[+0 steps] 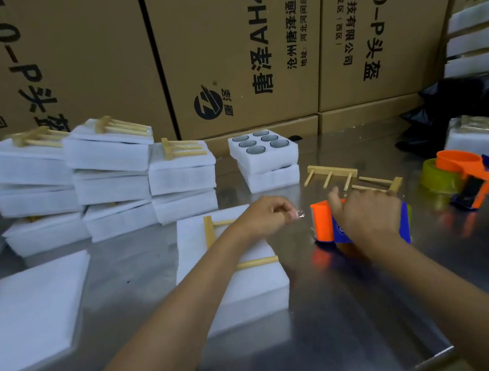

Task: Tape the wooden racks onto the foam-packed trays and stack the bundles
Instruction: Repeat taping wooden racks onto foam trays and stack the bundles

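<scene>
Steel table (337,310) backed by cardboard cartons (226,53)

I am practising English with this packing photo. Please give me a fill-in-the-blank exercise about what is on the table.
1. The open foam tray at the back shows ____ round holes.
2. The right hand holds a tape dispenser whose body is ____ in colour.
3. The left hand pinches the free end of the clear ____.
4. The wooden rack under the left arm lies on a white ____ bundle.

Missing words: six; orange; tape; foam
</scene>
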The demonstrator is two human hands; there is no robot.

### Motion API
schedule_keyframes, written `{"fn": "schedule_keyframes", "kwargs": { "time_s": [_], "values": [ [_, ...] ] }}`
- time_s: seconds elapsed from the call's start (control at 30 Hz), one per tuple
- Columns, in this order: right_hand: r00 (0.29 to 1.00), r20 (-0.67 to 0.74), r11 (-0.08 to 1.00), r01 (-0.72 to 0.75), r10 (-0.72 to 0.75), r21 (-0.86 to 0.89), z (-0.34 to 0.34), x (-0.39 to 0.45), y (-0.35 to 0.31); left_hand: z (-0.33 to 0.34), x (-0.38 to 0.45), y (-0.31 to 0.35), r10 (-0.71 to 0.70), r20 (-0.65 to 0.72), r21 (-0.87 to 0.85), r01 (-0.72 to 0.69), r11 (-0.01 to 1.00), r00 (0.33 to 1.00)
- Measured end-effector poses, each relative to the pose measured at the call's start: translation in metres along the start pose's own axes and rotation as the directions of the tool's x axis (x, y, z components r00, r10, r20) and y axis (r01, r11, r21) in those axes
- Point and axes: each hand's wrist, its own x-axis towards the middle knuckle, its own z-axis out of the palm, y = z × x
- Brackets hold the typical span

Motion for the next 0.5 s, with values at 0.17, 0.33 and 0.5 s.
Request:
{"fn": "schedule_keyframes", "kwargs": {
  "time_s": [0.17,0.33,0.5],
  "values": [
    [0.99,0.022,0.98,-0.141,0.139,0.137,0.004,-0.026,0.003,0.006,-0.001,0.004,-0.031,0.096,0.489,-0.02,0.872,0.995],
    [0.982,-0.047,0.967,-0.169,0.181,0.192,-0.01,-0.031,0.001,0.013,0.001,0.004,-0.153,0.169,0.825,-0.054,0.563,0.974],
    [0.973,-0.231,0.761,0.16,-0.015,0.629,-0.033,-0.061,-0.021,0.014,-0.006,0.009,-0.019,0.097,0.898,-0.08,0.432,0.995]
  ]
}}
